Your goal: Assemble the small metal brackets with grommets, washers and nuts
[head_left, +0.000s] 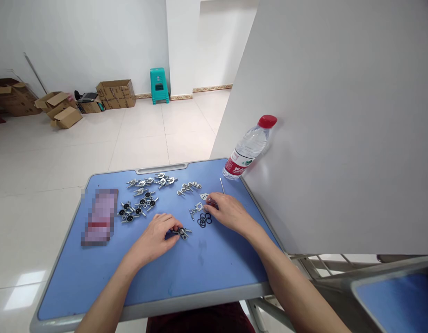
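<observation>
My left hand (161, 234) pinches a small metal fitting (182, 232) with side stems and a dark round centre, low on the blue table. Over the small flat metal plates (200, 206) my right hand (227, 210) is curled, thumb and fingers close together; whatever is between them is hidden. Several black rubber rings (202, 221) lie just below that hand. Tiny screws (192, 213) are scattered left of the plates. Several round-headed metal parts (189, 187) form a row behind them.
Fittings with black centres (138, 211) and bare metal fittings (149, 181) sit in groups at left. A blurred purple object (101, 217) lies at the left edge. A water bottle (248, 150) and a thin metal rod (222, 186) are by the white panel (325, 129).
</observation>
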`<action>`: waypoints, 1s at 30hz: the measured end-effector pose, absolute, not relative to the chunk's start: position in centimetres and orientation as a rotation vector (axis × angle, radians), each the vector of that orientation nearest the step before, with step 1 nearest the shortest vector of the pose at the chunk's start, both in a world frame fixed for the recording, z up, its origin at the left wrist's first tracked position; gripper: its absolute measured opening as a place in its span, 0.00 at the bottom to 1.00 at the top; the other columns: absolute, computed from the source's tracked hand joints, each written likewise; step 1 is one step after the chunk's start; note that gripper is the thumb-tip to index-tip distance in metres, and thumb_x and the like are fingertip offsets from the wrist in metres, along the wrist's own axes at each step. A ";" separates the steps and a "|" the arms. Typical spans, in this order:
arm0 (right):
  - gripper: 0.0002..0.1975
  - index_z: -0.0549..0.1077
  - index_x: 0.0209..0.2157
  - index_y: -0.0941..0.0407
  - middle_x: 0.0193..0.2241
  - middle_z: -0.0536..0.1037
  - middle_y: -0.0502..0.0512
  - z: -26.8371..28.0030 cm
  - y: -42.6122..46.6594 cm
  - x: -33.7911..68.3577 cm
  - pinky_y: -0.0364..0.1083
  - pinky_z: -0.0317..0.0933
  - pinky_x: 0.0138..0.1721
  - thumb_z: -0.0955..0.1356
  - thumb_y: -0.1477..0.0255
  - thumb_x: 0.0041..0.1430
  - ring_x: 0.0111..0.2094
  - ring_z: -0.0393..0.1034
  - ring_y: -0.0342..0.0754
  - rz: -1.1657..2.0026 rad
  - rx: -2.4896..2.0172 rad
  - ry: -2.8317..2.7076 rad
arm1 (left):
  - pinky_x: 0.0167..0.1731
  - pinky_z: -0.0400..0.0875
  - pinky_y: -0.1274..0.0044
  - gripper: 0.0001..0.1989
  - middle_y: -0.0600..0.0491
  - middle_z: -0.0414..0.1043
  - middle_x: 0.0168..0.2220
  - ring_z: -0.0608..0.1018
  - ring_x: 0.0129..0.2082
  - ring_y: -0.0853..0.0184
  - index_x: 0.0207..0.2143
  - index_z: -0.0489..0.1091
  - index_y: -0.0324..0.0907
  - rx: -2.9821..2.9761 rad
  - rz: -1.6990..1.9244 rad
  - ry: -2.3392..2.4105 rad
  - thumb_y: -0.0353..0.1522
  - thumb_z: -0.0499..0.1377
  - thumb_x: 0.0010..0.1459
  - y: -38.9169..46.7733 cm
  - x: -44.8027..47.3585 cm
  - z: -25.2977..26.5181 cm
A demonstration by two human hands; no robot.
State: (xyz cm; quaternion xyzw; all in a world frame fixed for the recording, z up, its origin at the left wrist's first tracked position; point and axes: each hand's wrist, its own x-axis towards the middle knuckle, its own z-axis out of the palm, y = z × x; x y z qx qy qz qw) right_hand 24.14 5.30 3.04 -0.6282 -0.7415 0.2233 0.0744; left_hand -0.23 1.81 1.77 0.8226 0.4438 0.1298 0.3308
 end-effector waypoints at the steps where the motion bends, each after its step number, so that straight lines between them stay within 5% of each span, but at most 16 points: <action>1: 0.04 0.71 0.34 0.57 0.33 0.76 0.54 3.1 5.3 24.2 0.43 0.50 0.29 0.66 0.71 0.61 0.32 0.68 0.47 0.678 -1.882 -2.228 | 0.53 0.59 0.64 0.08 0.56 0.70 0.37 0.72 0.40 0.64 0.38 0.69 0.45 2.159 0.339 1.159 0.26 0.54 0.58 1.8 -0.2 1.8; 17: 0.03 0.71 0.34 0.57 0.32 0.77 0.54 2.9 5.2 24.6 0.42 0.53 0.30 0.65 0.78 0.59 0.32 0.69 0.47 0.773 -1.807 -2.202 | 0.55 0.57 0.64 0.08 0.56 0.71 0.37 0.72 0.40 0.64 0.38 0.69 0.46 2.153 0.317 1.172 0.27 0.54 0.58 1.8 -0.3 1.8; 23: 0.08 0.70 0.32 0.55 0.28 0.76 0.50 4.3 4.4 24.4 0.42 0.56 0.31 0.62 0.71 0.64 0.29 0.68 0.45 0.911 -1.557 -2.115 | 0.53 0.59 0.65 0.08 0.55 0.71 0.37 0.72 0.40 0.64 0.39 0.68 0.45 2.164 0.330 1.151 0.26 0.53 0.58 1.7 -0.2 1.9; 30: 0.09 0.73 0.34 0.55 0.29 0.76 0.49 4.3 2.9 22.9 0.41 0.57 0.33 0.63 0.79 0.60 0.30 0.68 0.43 1.082 -1.180 -2.360 | 0.47 0.61 0.69 0.08 0.55 0.70 0.36 0.72 0.39 0.64 0.38 0.68 0.45 2.199 0.358 1.133 0.26 0.54 0.59 1.8 -0.2 1.8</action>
